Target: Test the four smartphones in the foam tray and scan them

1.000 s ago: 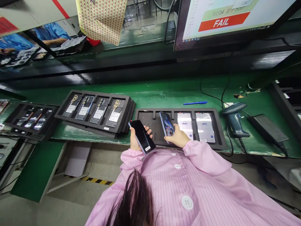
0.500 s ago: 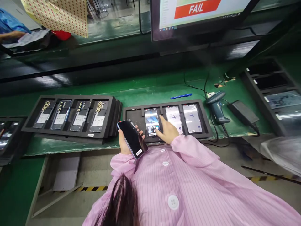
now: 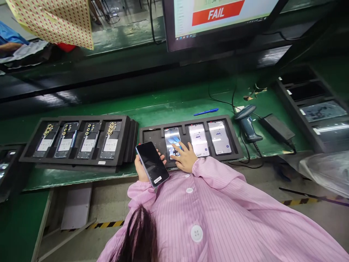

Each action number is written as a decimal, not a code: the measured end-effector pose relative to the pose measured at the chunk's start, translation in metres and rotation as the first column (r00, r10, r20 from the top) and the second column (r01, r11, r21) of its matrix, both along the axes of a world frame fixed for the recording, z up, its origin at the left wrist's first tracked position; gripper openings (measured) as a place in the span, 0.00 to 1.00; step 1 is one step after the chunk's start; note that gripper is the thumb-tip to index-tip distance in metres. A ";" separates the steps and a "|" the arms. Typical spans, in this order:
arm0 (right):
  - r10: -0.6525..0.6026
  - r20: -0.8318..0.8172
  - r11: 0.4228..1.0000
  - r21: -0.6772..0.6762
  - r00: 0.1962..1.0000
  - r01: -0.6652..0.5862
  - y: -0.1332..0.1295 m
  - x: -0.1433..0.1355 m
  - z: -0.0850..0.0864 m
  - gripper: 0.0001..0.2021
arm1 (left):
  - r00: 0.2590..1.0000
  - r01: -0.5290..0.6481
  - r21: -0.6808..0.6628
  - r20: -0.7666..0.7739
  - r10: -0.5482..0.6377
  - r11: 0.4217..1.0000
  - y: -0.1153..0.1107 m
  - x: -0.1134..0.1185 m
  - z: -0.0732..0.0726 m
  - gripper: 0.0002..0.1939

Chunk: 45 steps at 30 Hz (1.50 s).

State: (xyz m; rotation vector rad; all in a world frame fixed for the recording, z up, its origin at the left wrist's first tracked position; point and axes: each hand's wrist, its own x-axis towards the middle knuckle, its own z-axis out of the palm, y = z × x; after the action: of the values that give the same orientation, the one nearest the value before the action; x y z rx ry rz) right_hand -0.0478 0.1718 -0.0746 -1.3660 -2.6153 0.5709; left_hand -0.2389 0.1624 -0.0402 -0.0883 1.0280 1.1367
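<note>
My left hand is wrapped round a smartphone with a dark screen and a small white label at its lower end. The fingertips show along its right edge. My right hand has its fingers spread over the lower part of a lit smartphone showing app icons. That phone lies in a black foam tray, in the second slot from the left. The leftmost slot holds no phone. Two phones with pale screens, one beside my hand and another further right, lie in the remaining slots.
Stacked foam trays on the left hold several opened phones. A blue pen, a barcode scanner and a black power adapter lie on the green bench. A monitor reads FAIL. Another tray of phones stands right.
My right hand's fingers have spread and come lower over the lit phone's screen. The left hand still holds the dark phone. The whole view has shifted slightly.
</note>
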 end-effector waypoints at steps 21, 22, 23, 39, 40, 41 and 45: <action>-0.577 -0.305 0.752 0.163 0.758 0.638 -0.054 0.114 -0.031 0.06 | 0.993 0.059 0.045 -0.104 -0.054 0.997 -0.003 0.017 0.008 0.24; -0.623 -0.320 0.699 0.185 0.714 0.691 -0.055 0.119 -0.033 0.05 | 0.994 0.058 0.046 -0.099 -0.053 0.997 -0.003 0.018 0.008 0.24; -0.662 -0.323 0.654 0.190 0.676 0.732 -0.055 0.125 -0.035 0.04 | 0.994 0.061 0.040 -0.093 -0.057 0.997 -0.003 0.018 0.008 0.24; -0.759 -0.339 0.539 0.152 0.555 0.829 -0.049 0.152 -0.047 0.03 | 0.991 0.121 0.078 -0.066 -0.116 0.990 0.001 0.028 0.007 0.22; -0.755 -0.356 0.534 0.153 0.551 0.831 -0.048 0.152 -0.046 0.03 | 0.991 0.124 0.085 -0.057 -0.119 0.989 0.001 0.028 0.007 0.22; -0.746 -0.389 0.522 0.164 0.541 0.837 -0.048 0.151 -0.044 0.03 | 0.991 0.125 0.092 -0.049 -0.121 0.988 0.001 0.028 0.008 0.22; -0.669 -0.553 0.476 0.195 0.497 0.857 -0.039 0.142 -0.026 0.05 | 0.991 0.132 0.129 0.004 -0.133 0.983 0.005 0.032 0.012 0.24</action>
State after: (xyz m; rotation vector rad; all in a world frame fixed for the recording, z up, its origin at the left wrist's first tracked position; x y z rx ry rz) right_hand 0.0942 0.1329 -0.1005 -1.8018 -1.3661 0.0519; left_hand -0.2065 0.1675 -0.0287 0.0743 0.9334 1.0765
